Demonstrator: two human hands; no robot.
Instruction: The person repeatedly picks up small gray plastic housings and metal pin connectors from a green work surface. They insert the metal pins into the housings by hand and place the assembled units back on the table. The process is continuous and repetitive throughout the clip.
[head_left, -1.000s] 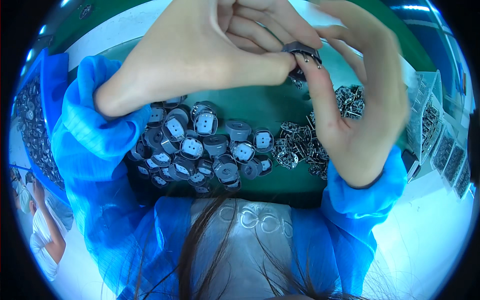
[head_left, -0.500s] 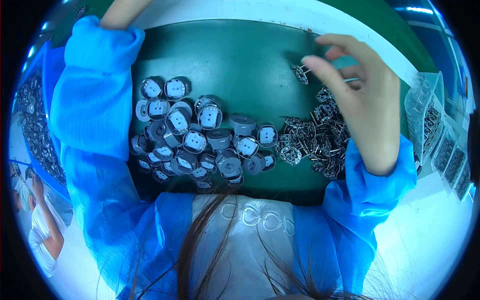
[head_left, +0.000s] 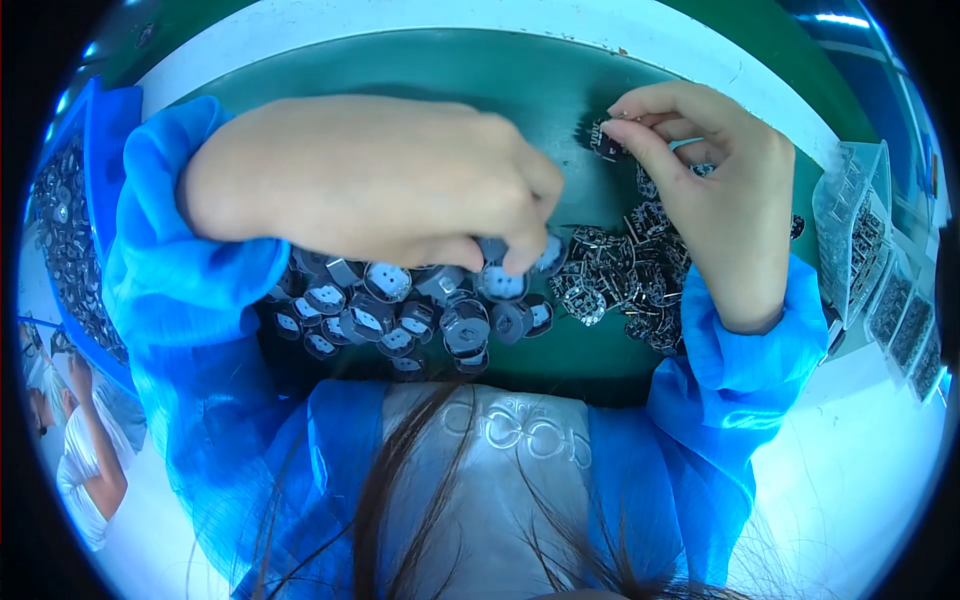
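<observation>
My left hand (head_left: 390,185) reaches across the heap of grey round plastic housings with pale inner faces. Its thumb and fingers close about one housing (head_left: 503,283) at the heap's right side; the hand covers the far part of the heap. At the far right of the green mat, my right hand (head_left: 715,150) pinches a small dark round circuit board (head_left: 606,143) between thumb and index finger. Just below it lies a pile of similar circuit boards (head_left: 610,270), partly hidden behind that hand.
A blue bin (head_left: 110,130) full of small dark parts stands at the left. Clear plastic trays (head_left: 845,190) holding small parts line the right side. The green mat (head_left: 400,70) has a white border (head_left: 560,25) beyond it. Another person (head_left: 95,460) sits at the far left.
My left hand has come from the upper left down onto the housings. My right hand has taken hold of the circuit board that lay by its fingertips.
</observation>
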